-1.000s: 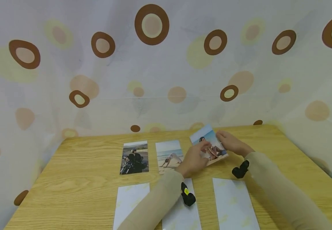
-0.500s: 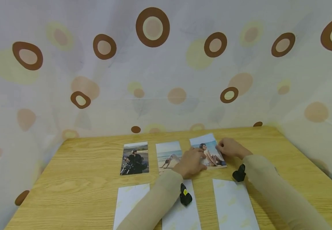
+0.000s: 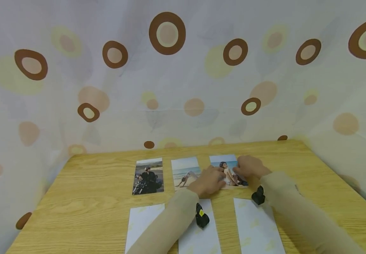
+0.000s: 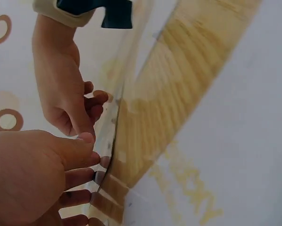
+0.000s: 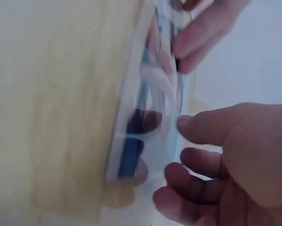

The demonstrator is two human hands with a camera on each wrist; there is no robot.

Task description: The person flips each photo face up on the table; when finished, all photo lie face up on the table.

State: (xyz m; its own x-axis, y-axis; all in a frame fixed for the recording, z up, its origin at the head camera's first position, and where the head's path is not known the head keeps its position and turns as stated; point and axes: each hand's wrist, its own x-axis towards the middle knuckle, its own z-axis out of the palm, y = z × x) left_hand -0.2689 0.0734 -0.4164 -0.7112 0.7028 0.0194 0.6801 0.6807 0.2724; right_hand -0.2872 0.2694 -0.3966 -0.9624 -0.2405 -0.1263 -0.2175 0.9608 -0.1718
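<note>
- Resting on the left side of the beach photo [image 3: 230, 173] is the left hand [image 3: 207, 180], fingers fairly straight, just right of centre in the frame.
- Right hand [image 3: 250, 167] touches the right edge with bent fingers; honestly can't tell if it's pinching.
- It's on the table [image 3: 84, 197], just right of the middle photo [image 3: 184, 166].
- My guess: super light, bendy, slick, easily creased or smudged. I'd hold it by opposite edges, off that shiny face.

The glossy beach photo [image 3: 230, 175], a seated figure against blue sea, is lying face up near the far edge of the wooden table [image 3: 91, 183].
</note>
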